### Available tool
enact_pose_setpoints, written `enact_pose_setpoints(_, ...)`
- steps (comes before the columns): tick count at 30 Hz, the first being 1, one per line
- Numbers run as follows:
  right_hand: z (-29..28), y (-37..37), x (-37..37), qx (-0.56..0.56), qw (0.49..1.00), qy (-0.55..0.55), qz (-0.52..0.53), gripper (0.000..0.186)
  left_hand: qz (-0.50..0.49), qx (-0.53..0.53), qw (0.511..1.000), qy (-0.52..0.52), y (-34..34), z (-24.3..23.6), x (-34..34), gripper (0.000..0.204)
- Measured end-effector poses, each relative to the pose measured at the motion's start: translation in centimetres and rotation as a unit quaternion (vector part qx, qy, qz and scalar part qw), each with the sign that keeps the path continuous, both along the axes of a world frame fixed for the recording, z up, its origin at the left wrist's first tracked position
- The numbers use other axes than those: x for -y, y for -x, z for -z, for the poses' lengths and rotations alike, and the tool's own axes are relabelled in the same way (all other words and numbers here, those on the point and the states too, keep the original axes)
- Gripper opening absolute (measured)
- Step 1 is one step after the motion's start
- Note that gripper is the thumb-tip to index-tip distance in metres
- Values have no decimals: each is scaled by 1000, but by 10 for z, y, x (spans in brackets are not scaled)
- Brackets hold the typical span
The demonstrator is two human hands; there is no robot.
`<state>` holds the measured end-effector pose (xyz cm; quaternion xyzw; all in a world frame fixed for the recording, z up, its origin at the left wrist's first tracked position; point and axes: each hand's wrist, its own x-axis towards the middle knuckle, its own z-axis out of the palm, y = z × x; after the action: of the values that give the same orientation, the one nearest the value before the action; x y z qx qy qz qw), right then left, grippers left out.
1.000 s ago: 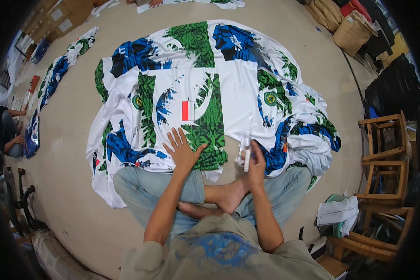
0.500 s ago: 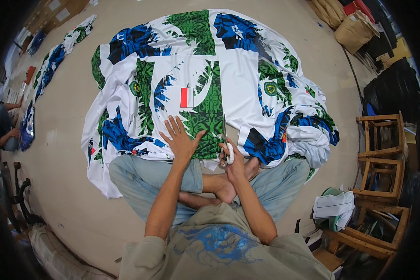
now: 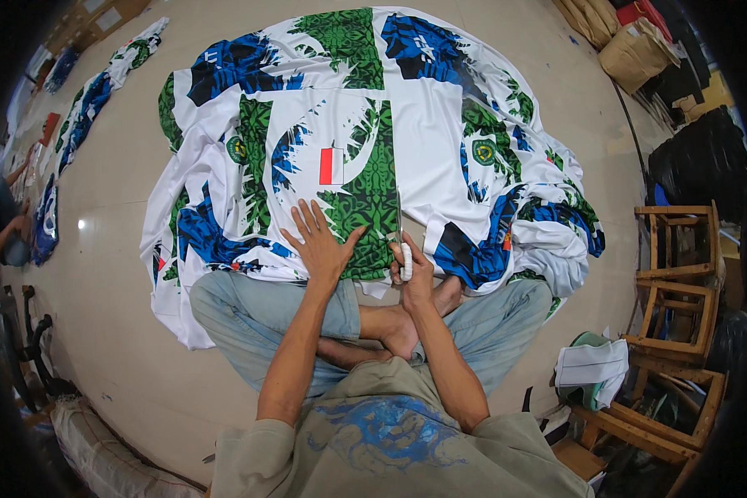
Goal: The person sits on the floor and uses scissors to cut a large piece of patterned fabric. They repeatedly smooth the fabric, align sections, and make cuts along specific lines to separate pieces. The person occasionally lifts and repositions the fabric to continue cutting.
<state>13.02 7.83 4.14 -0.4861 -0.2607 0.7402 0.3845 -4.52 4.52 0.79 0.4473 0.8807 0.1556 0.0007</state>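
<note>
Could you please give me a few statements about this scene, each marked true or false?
1. The right hand holds scissors. True.
2. The left hand is clenched in a fist. False: it lies with fingers spread on the printed fabric.
3. A red-and-white rectangle shows on the fabric beyond the left hand. True.
4. The wooden frames stand at the person's left. False: they are at the right.
5. The person sits cross-legged. True.
</note>
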Motion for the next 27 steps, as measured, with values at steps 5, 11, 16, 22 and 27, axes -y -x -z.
enact_pose_setpoints(5, 6, -2, 1, 22, 1000, -14, -14, 55, 0, 6, 1000, -5, 0, -1, -1, 112)
enact_pose_setpoints(11, 0, -2, -3, 13, 1000, -13, -8, 53, -2, 10, 1000, 11, 0, -2, -1, 114)
enact_pose_setpoints(16, -9, 9, -18, 28, 1000, -1, -2, 54, -4, 2, 1000, 16, -1, -3, -1, 114)
enact_pose_setpoints(22, -3, 11, -24, 23, 1000, -2, -10, 55, -1, 8, 1000, -9, -1, -5, 0, 111)
enact_pose_setpoints(27, 3, 12, -22, 23, 1000, -8, -7, 54, 0, 8, 1000, -4, 0, -5, -1, 112)
